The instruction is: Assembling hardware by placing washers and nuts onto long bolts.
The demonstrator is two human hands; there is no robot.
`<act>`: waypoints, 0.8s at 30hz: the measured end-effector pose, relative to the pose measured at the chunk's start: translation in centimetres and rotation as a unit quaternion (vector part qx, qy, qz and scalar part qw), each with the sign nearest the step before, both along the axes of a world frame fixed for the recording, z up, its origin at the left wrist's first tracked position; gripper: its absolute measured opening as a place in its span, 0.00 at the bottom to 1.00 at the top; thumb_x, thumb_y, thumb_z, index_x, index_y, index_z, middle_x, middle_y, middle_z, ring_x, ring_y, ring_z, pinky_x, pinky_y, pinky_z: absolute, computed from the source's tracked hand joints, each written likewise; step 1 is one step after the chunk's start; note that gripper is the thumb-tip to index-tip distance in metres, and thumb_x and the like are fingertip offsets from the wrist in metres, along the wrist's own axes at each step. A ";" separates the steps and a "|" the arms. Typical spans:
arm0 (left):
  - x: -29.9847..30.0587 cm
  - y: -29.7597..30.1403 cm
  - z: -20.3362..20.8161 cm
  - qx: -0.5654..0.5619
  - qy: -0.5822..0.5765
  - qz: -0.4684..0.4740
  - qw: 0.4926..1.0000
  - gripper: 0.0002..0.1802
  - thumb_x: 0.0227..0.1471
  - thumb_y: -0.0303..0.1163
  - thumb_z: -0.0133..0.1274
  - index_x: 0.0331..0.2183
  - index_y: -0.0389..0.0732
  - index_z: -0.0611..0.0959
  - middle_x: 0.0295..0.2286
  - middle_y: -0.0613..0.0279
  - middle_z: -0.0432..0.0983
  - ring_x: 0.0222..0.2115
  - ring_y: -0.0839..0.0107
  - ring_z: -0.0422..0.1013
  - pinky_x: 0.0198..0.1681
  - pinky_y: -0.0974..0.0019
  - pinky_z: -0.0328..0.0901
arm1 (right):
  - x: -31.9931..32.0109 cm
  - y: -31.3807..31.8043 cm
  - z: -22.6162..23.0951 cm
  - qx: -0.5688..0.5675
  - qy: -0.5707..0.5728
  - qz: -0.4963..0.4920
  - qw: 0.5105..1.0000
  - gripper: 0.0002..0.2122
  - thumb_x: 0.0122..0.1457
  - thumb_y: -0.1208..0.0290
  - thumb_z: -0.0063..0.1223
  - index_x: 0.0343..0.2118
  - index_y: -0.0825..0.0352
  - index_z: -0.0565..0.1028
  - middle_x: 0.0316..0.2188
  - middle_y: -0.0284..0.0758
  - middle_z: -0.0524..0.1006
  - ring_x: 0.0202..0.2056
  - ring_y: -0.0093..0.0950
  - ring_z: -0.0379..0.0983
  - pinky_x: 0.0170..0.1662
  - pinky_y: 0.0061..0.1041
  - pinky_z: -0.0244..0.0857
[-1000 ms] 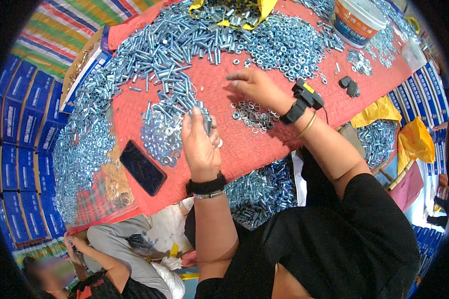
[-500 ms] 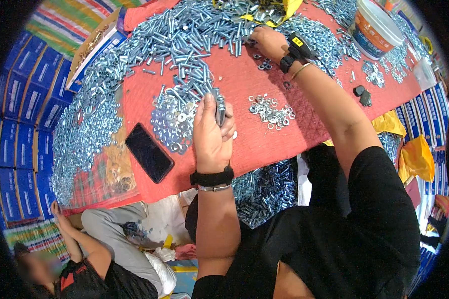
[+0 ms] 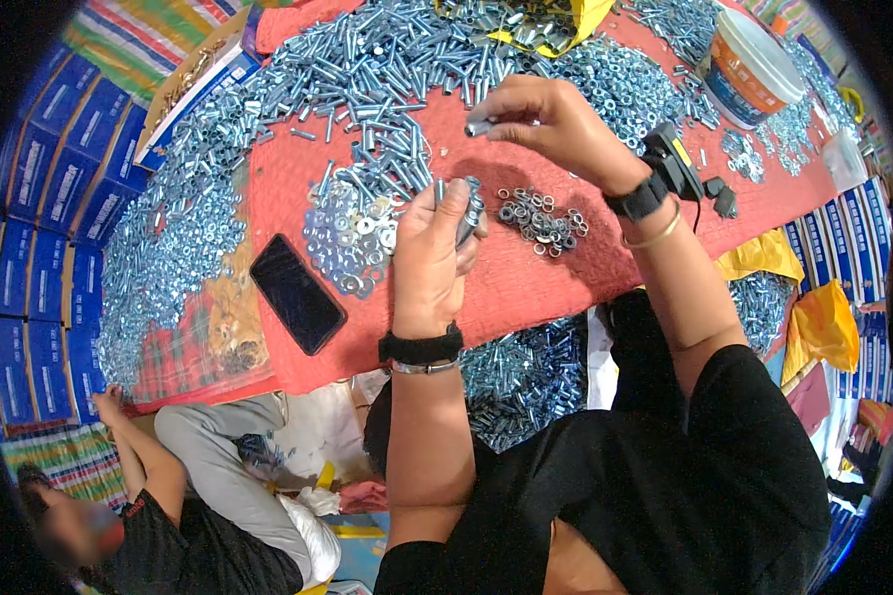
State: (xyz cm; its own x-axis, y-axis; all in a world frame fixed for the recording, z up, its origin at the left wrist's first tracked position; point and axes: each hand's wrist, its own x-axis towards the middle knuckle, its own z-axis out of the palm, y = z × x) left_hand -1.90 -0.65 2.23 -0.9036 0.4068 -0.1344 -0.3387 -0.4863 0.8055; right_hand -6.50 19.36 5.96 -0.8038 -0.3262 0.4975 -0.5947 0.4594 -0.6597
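Note:
My left hand point(image 3: 427, 263) is closed around several silver bolts or sleeves point(image 3: 469, 216), whose ends stick out by the thumb. Up and to the right, my right hand point(image 3: 558, 124) pinches a short silver metal cylinder point(image 3: 478, 129) above the red cloth. Just left of my left hand lies a heap of flat washers point(image 3: 349, 238), with loose bolts point(image 3: 392, 154) behind it. A smaller pile of metal rings point(image 3: 546, 220) sits to its right, below my right hand. The far ends of the held pieces are partly hidden by my fingers.
A large bolt pile point(image 3: 367, 59) spreads across the back, with nuts point(image 3: 184, 228) down the left. A phone point(image 3: 298, 295) lies near the front edge. At back right stands a bucket point(image 3: 749, 79). Bolts point(image 3: 531, 382) fill a space below the edge; another person point(image 3: 208, 535) sits lower left.
My right hand has lifted away from the far bolt pile, coming nearer with a metal cylinder between its fingers. The left hand has shifted slightly right, still gripping its metal pieces.

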 end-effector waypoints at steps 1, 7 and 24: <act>0.1 0.1 0.2 -0.019 0.006 -0.015 1.000 0.13 0.56 0.42 0.50 0.29 0.43 0.71 0.18 0.65 0.70 0.08 0.86 0.52 0.10 0.81 0.45 | 0.9 -0.3 1.0 0.032 0.011 0.000 0.999 0.09 0.48 0.81 0.57 0.34 0.67 0.78 0.30 0.35 0.75 0.33 0.28 0.73 0.36 0.24 0.66; 0.4 0.2 0.4 -0.039 0.009 -0.101 0.994 0.12 0.56 0.41 0.52 0.31 0.42 0.71 0.17 0.66 0.70 0.09 0.87 0.52 0.10 0.82 0.44 | 3.0 -1.0 1.3 0.090 0.041 0.024 0.995 0.13 0.44 0.83 0.57 0.35 0.67 0.77 0.31 0.36 0.73 0.34 0.33 0.73 0.36 0.26 0.66; 0.3 0.4 -0.1 -0.045 0.002 -0.123 0.991 0.11 0.55 0.35 0.53 0.34 0.40 0.72 0.18 0.69 0.68 0.09 0.87 0.53 0.10 0.82 0.46 | 3.2 -1.4 0.3 -0.132 -0.200 0.155 0.958 0.08 0.54 0.77 0.54 0.37 0.70 0.76 0.32 0.30 0.76 0.35 0.18 0.71 0.38 0.19 0.67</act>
State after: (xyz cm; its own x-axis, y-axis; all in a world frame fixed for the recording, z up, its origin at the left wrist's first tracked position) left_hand -1.57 -0.23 2.10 -0.7794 0.6010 -0.1771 -0.4352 -0.3159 0.8431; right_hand -3.30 17.99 6.27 -0.8327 -0.4849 0.2674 -0.3501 0.0868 -0.9327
